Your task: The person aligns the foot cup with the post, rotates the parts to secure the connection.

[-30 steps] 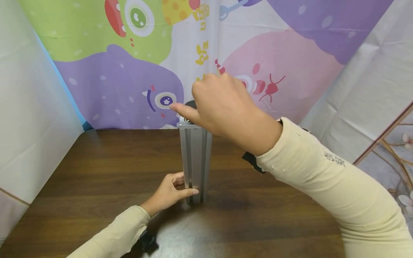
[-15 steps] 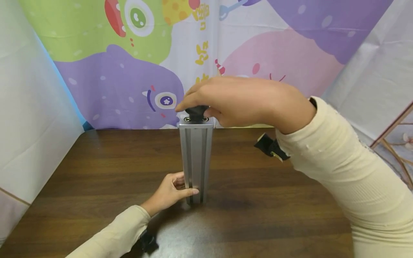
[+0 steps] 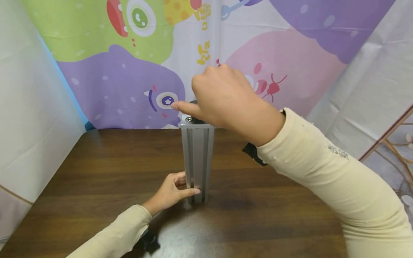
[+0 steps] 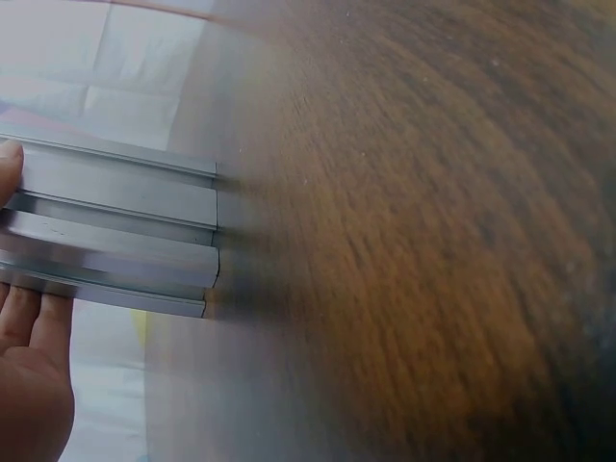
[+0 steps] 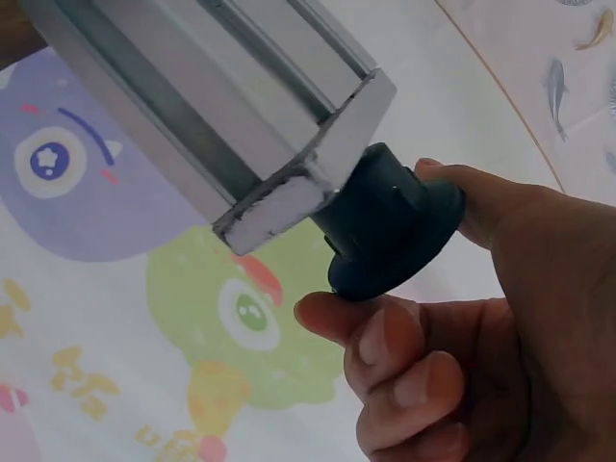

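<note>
An upright silver aluminium profile (image 3: 197,161) with lengthwise grooves stands on the table in the head view. My left hand (image 3: 169,192) grips it near its foot, thumb across the front face and fingers behind. The left wrist view shows the profile's lower end (image 4: 115,188) at the wood. On its top sits a metal end plate (image 5: 361,130), and from that rises a dark round knob (image 5: 385,226) with a wide flange. My right hand (image 3: 224,98) pinches this knob between thumb and index finger, the other fingers curled below. From the head view, the hand hides most of the knob.
The profile stands on a brown wooden table (image 3: 96,172). Behind it hangs a cartoon-printed cloth (image 3: 129,82), with pale cloth walls at both sides. Black straps (image 3: 255,154) show at the sleeved wrists.
Half a second ago my right hand lay palm-down over the knob with fingers pointing left. It has since turned so the thumb points left and the knuckles face up. The left hand stays put.
</note>
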The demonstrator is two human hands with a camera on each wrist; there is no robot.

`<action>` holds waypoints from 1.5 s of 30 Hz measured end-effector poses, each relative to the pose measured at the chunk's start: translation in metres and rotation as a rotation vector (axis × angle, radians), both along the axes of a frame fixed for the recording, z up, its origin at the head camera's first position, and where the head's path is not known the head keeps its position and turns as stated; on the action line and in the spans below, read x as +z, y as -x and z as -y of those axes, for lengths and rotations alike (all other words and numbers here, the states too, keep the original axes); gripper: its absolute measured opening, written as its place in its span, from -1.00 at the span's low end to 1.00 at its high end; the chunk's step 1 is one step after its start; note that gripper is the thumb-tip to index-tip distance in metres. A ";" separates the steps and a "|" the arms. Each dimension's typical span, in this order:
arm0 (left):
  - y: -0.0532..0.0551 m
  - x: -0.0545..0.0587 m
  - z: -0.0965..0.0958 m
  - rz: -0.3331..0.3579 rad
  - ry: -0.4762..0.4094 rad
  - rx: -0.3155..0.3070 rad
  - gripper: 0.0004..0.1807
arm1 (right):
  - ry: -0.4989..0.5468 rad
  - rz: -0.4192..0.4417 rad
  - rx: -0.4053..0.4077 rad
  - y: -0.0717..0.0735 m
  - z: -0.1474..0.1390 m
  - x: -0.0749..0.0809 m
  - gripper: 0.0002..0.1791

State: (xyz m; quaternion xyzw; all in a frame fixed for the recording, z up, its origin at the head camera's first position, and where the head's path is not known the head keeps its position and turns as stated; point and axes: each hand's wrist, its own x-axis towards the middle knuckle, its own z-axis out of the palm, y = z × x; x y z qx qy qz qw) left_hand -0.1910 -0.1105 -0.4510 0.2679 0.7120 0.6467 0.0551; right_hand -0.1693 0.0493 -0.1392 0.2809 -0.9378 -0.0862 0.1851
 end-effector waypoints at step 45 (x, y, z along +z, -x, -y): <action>-0.001 0.001 0.001 -0.014 0.007 -0.008 -0.59 | 0.045 -0.048 0.001 0.002 -0.002 -0.007 -0.34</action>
